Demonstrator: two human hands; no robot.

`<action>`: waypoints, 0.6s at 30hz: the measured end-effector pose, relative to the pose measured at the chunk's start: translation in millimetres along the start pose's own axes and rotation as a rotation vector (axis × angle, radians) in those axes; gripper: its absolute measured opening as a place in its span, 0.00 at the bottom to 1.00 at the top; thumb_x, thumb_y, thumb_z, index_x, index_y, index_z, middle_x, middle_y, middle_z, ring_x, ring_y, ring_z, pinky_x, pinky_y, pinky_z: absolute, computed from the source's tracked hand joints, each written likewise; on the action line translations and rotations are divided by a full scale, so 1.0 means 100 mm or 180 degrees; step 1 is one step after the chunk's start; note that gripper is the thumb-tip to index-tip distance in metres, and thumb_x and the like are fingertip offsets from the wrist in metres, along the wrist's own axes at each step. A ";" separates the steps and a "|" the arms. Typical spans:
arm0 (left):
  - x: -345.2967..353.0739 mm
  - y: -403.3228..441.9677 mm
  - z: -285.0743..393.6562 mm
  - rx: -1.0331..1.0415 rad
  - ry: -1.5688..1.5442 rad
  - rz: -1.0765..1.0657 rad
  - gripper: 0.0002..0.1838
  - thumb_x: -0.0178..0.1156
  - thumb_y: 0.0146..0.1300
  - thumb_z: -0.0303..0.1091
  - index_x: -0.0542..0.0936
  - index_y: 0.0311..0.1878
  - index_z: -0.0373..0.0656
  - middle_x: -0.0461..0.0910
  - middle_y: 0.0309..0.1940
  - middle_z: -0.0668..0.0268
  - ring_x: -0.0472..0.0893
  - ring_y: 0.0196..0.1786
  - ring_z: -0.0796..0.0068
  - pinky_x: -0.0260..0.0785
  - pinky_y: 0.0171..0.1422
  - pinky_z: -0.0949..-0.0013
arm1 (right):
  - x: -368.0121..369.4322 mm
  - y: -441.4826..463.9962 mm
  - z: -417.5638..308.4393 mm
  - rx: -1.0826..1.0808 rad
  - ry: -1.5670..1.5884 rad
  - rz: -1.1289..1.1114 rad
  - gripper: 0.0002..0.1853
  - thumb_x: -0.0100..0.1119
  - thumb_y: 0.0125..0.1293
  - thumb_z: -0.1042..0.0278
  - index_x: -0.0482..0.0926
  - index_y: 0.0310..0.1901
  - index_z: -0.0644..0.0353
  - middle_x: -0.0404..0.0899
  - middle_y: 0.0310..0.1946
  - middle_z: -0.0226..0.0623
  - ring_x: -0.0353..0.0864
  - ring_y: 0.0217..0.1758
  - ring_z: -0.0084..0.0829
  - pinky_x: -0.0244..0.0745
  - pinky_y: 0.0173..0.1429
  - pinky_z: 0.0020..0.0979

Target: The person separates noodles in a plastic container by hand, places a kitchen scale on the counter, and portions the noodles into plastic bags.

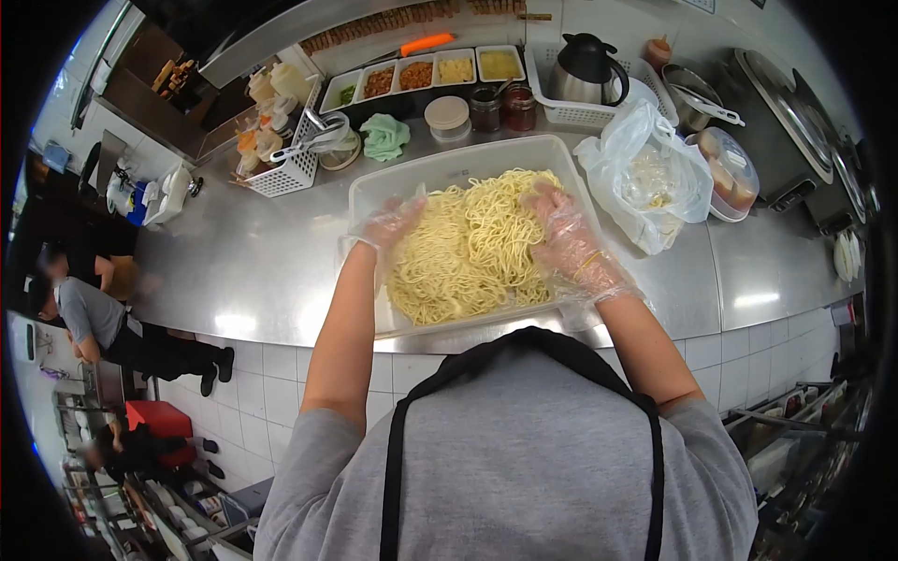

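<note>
A big translucent plastic tub [398,179] stands on the steel counter in front of me, with a broad heap of yellow noodles [438,254] in it. My left hand [395,222], in a clear plastic glove, is at the tub's left side beside the noodles, its fingers stretched out. On the right, my gloved right hand [569,239] rests against the heap's right edge, fingers apart and slightly bent. Neither hand shows noodles clearly gripped. The loose glove cuffs partly blur the outlines of both hands.
Behind the tub are topping trays [414,75], lidded jars [485,108] and a green cloth [384,136]. A white plastic bag [652,178] stands close on the right, near a steel jug [587,69] in a basket. A bottle basket [292,170] is at left. Other people [92,313] are farther left.
</note>
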State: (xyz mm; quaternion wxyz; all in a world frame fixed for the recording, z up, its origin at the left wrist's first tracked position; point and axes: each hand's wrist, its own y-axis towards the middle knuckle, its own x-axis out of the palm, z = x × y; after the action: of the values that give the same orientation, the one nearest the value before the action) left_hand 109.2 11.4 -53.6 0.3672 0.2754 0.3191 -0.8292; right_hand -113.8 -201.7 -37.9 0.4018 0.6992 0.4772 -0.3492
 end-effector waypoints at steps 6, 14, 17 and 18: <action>0.16 -0.06 -0.06 0.0427 -0.1792 0.0306 0.45 0.64 0.54 0.55 0.59 0.66 0.35 0.67 0.60 0.50 0.68 0.62 0.60 0.62 0.63 0.65 | -0.20 -0.02 -0.34 0.0195 -0.0639 0.0118 0.32 0.64 0.47 0.67 0.70 0.58 0.52 0.57 0.66 0.39 0.60 0.64 0.44 0.59 0.67 0.37; 0.32 0.18 -0.54 -0.0117 -0.1435 0.0500 0.40 0.59 0.59 0.54 0.61 0.65 0.35 0.67 0.61 0.53 0.70 0.61 0.62 0.62 0.63 0.66 | 0.21 0.22 -0.64 0.0355 0.2175 -0.1448 0.21 0.57 0.57 0.67 0.70 0.51 0.64 0.74 0.47 0.50 0.74 0.52 0.43 0.67 0.59 0.35; 0.19 -0.09 -0.20 -0.0508 -0.2206 -0.0325 0.33 0.52 0.65 0.53 0.64 0.63 0.36 0.70 0.59 0.58 0.71 0.60 0.68 0.64 0.63 0.66 | 0.01 0.33 -0.78 0.0408 0.0695 -0.1748 0.24 0.56 0.59 0.58 0.69 0.51 0.68 0.76 0.44 0.51 0.76 0.51 0.43 0.67 0.59 0.32; 0.14 -0.21 -0.05 -0.0739 -0.2872 -0.0805 0.31 0.49 0.67 0.55 0.66 0.62 0.38 0.73 0.56 0.60 0.73 0.57 0.70 0.67 0.62 0.66 | 0.02 0.39 -0.77 0.0627 0.0754 -0.1956 0.29 0.57 0.59 0.54 0.66 0.54 0.69 0.75 0.46 0.52 0.75 0.54 0.41 0.66 0.60 0.32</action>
State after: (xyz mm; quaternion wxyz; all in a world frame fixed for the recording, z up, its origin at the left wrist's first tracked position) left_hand 85.9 20.4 -59.7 0.3937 -0.1956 0.2494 -0.8629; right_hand -67.8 -140.4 3.0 0.1502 0.5939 0.6728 -0.4147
